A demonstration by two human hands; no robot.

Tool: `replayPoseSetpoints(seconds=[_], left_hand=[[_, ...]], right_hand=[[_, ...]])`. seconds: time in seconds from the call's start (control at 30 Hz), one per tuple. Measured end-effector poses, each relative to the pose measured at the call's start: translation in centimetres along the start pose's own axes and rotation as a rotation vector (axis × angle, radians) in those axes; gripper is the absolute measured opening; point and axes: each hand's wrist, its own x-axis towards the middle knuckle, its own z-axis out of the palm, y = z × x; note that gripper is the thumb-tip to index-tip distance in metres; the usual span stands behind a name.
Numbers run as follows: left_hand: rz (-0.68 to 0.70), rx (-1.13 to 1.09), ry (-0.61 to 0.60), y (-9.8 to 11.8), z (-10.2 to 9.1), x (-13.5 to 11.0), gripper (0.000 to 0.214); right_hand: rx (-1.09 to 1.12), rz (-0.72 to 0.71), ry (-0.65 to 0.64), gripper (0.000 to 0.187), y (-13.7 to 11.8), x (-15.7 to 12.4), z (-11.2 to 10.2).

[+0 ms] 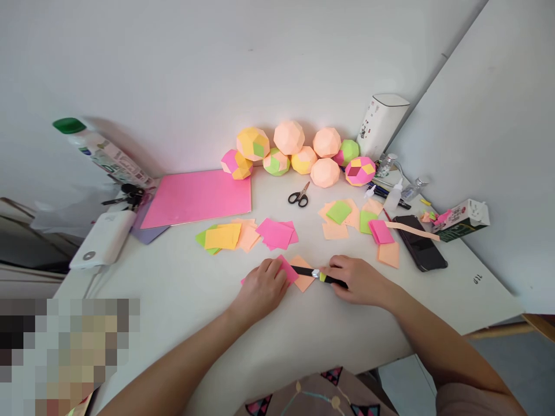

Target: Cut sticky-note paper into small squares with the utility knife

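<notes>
My right hand (358,280) is closed around a utility knife (328,280) with a black blade that points left. The blade reaches to the edge of a folded pink paper (288,268); whether it lies inside the fold I cannot tell. My left hand (265,287) has its fingers bent and pressed on that pink paper, holding it against the table. A peach paper square (303,283) lies under the blade. Just behind my hands are a pile of pink papers (277,233) and a pile of yellow, green and peach papers (222,236).
Several faceted paper balls (289,137) line the wall. Small scissors (299,198) lie before them. A pink board (199,199) is at the left, near a white device (102,240). Green and peach papers (339,212), a glue bottle (393,195) and a phone (418,242) are at the right.
</notes>
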Motion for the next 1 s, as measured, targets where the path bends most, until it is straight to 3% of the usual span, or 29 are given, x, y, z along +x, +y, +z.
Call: replayPoseSetpoints(seconds=[1.0], left_hand=[[0.020, 0.018, 0.002, 0.1, -0.1, 0.1, 0.023]], right_hand=[[-0.014, 0.026, 0.046, 0.043, -0.1, 1.7, 1.2]])
